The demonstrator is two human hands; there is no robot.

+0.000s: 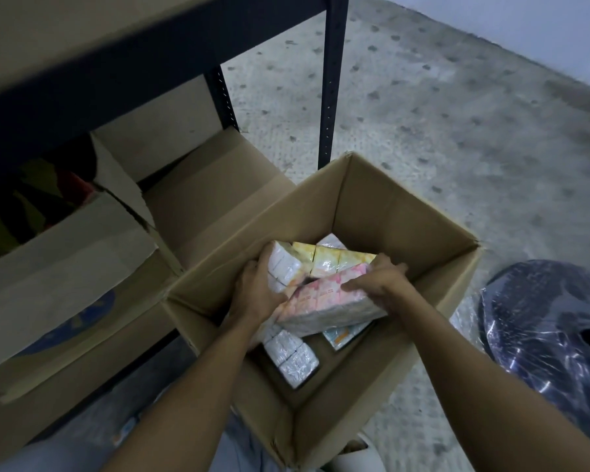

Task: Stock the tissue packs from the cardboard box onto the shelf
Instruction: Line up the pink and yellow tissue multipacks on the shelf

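In the head view, a pink tissue pack [324, 303] is held inside the open cardboard box [399, 212], tilted and raised above the packs lying loose on the box floor, among them a white pack [292, 356] near the front and yellow packs [331, 258] behind. The step in hand is judged to be the lifting out of a load for the shelf [123, 52], whose dark frame stands just beyond the box to the left. The lift is best made straight up with the pack kept level, so that its slippery film wrap is not dragged against the box wall and nothing is shed back inside. The left hand [258, 289] is reached down from the left, its fingers closed against the pink pack's left end and touching another white pack [283, 265] just behind. The right hand [380, 284] is laid over the right end, fingers curled across the top and thumb on the near face. Both forearms are extended downward, converging on the pack.
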